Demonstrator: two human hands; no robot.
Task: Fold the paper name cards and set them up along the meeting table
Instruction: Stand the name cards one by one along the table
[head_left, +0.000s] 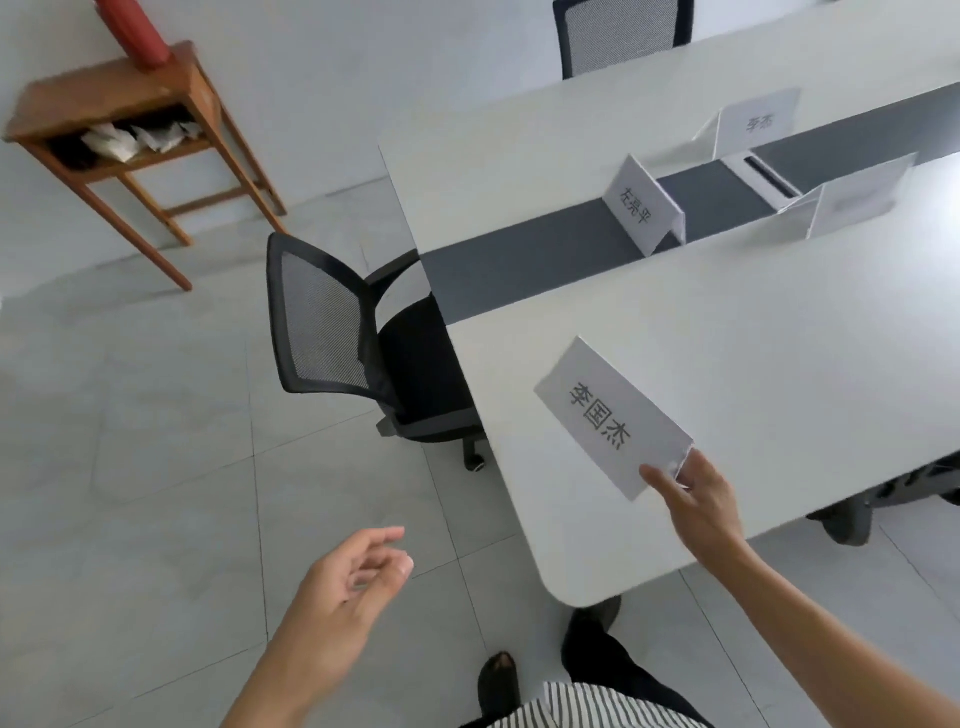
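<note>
My right hand (698, 506) pinches the near corner of a folded white name card (608, 415) with black characters, holding it just over the near end of the white meeting table (779, 364). My left hand (358, 571) hangs over the floor to the left of the table, fingers loosely apart and holding nothing. Three folded name cards stand further along the table: one (641, 205) on the dark grey centre strip, one (756, 122) beyond it, and one (857, 200) to the right.
A black mesh office chair (332, 332) is tucked at the table's left end. A wooden side table (124, 119) with a red object on top stands by the wall. Another chair (621, 34) sits at the far side. Grey tiled floor surrounds my feet.
</note>
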